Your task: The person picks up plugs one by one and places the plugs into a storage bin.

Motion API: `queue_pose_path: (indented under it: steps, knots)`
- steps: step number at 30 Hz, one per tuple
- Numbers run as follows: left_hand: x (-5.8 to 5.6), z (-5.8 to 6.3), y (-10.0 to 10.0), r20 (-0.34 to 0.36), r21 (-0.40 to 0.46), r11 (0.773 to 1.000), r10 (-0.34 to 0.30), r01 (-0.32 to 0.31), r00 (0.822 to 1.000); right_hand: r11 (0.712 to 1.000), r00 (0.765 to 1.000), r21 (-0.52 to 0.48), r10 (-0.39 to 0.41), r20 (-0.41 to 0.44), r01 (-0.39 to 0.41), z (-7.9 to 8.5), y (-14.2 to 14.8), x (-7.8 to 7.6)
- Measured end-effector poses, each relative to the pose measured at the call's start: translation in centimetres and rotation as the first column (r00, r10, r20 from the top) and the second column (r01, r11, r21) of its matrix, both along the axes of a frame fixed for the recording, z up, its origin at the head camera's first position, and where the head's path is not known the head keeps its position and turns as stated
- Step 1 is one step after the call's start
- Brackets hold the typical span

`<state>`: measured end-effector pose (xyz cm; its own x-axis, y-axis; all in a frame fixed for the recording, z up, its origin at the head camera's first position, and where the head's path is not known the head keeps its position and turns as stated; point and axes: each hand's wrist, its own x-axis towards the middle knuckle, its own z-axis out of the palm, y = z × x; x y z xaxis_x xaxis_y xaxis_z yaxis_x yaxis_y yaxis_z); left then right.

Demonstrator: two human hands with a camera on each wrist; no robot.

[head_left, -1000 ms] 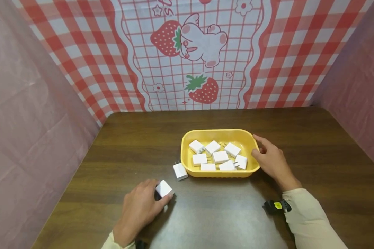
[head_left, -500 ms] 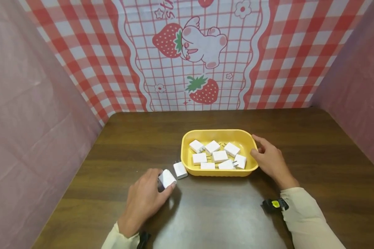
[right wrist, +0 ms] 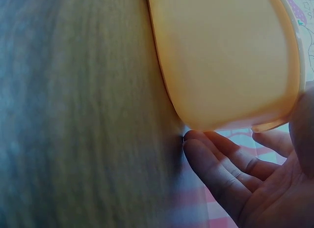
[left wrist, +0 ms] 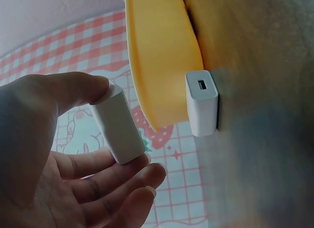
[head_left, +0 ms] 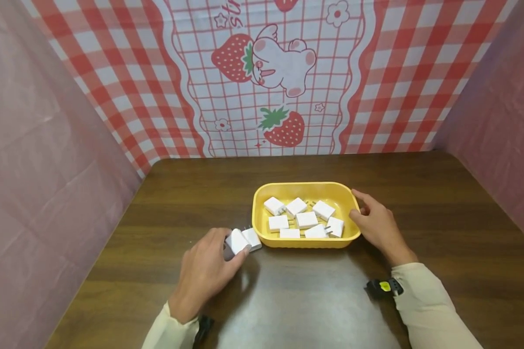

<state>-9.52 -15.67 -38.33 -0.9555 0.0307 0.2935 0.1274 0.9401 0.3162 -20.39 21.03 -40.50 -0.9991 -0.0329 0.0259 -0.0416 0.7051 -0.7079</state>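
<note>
My left hand (head_left: 205, 269) pinches a white charger block (head_left: 237, 241) between thumb and fingers, just left of a yellow tray (head_left: 262, 194). In the left wrist view the held charger block (left wrist: 117, 124) sits between thumb and fingertips, close to a second charger (left wrist: 201, 102) that lies on the table against the yellow tray (left wrist: 157, 56). That second charger (head_left: 252, 238) lies by the tray's left front corner. Several white chargers (head_left: 306, 219) lie in the tray. My right hand (head_left: 375, 224) rests against the tray's right end, fingers straight; its fingers (right wrist: 221, 169) touch the yellow tray (right wrist: 225, 56) wall.
A dark wooden table (head_left: 314, 300) holds everything. A red checked strawberry cloth (head_left: 262, 72) hangs behind, with pink sheets (head_left: 39, 145) along both sides. A black wrist strap (head_left: 384, 287) shows on my right arm.
My left hand has carried its charger up and to the right, from the table's front toward the loose charger beside the tray. The right hand has stayed at the tray's end.
</note>
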Motion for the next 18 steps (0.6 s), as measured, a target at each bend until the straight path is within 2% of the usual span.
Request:
queue_pose_path:
  steps: [10, 18]
  knots:
    - [-1.7, 1.0, 0.7, 0.015, 0.044, 0.999, 0.004, -0.005, 1.0, 1.0, 1.0, 0.003, -0.001, -0.001, 0.001, -0.1, 0.0, -0.1]
    - [-3.0, 1.9, 2.1, 0.003, 0.035, 0.999, -0.039, 0.039, 0.999, 1.0, 1.0, -0.004, -0.009, -0.021, 0.009, -0.1, 0.0, 0.1]
